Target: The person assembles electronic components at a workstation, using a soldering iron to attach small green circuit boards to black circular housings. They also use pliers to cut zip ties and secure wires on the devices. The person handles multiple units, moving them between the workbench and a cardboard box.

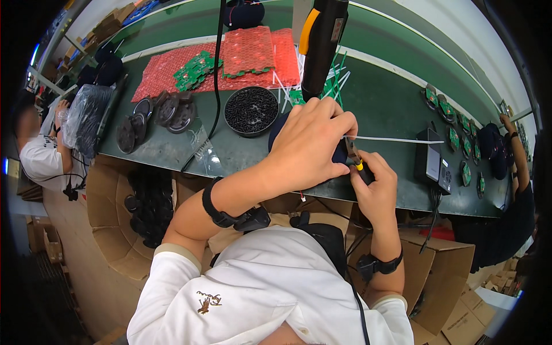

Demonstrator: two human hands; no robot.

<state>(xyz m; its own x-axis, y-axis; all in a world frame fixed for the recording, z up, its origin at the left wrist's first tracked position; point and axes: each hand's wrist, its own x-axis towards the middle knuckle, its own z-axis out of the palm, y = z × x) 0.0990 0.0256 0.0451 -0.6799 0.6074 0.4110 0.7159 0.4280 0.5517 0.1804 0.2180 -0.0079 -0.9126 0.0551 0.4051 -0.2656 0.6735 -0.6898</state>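
Note:
My left hand (pixel 310 144) is closed over a rounded dark-blue thing (pixel 278 127) at the table's front edge. Its fingers curl down, and the palm hides what they grip. Small cutting pliers (pixel 359 163) with black and yellow handles are in my right hand (pixel 376 187), closed around them. The pliers' jaws are close to my left thumb and index finger. From that spot a thin white plastic strip (pixel 397 139), like a cable tie, runs out to the right. Whether the jaws touch the strip cannot be told.
A black electric screwdriver (pixel 325 49) hangs above my left hand. Left of it stand a round tin of black screws (pixel 251 111), black round housings (pixel 175 111) and red bubble wrap (pixel 247 52). A black box (pixel 432 164) and green circuit boards (pixel 454 138) lie right. People work at both sides.

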